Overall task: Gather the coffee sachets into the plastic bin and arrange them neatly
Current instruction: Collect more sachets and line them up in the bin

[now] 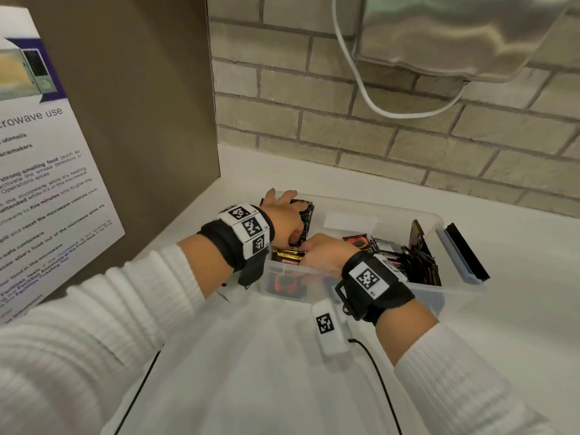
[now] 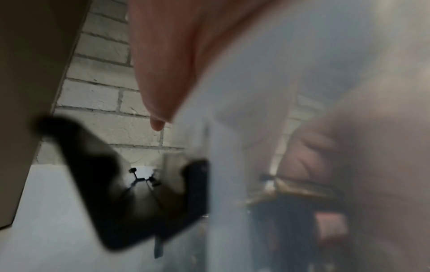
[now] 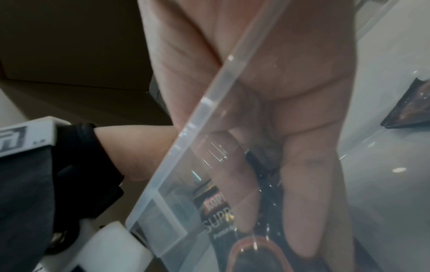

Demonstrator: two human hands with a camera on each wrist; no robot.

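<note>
far left in the head view, a printed microwave-use notice [image 1: 47,171] is fixed to a brown cabinet side [image 1: 141,89], which meets a pale brick wall [image 1: 314,120] at the corner of the white counter [image 1: 282,372].

the left hand [image 1: 284,218] reaches over the left end of the clear plastic bin [image 1: 439,288]. its fingers are spread, the outer ones lying over the bin's far-left rim, and the thumb and nearer fingers seem to pinch a standing stack of dark sachets [image 1: 306,219] against that end wall, though the left wrist view is too blurred to confirm the grip.

just to the right, touching the left hand's knuckles, the right hand [image 1: 323,251] dips into the bin over its near wall. in the right wrist view its fingers [image 3: 300,202], seen through the clear wall, are extended and close together, pressing flat on a dark sachet [image 3: 218,217] with red and white lettering; they wrap round nothing.

black and gold sachets [image 1: 287,255] lie under both hands. further right, more sachets [image 1: 383,249] lie loose on the bin floor, and a bundle [image 1: 422,262] stands tilted against the right end. a blue-grey latch [image 1: 455,252] with a black part sticks out from the bin's right end.

above, a white cable [image 1: 361,83] loops beneath a metal fixture [image 1: 455,36] on the wall.
</note>
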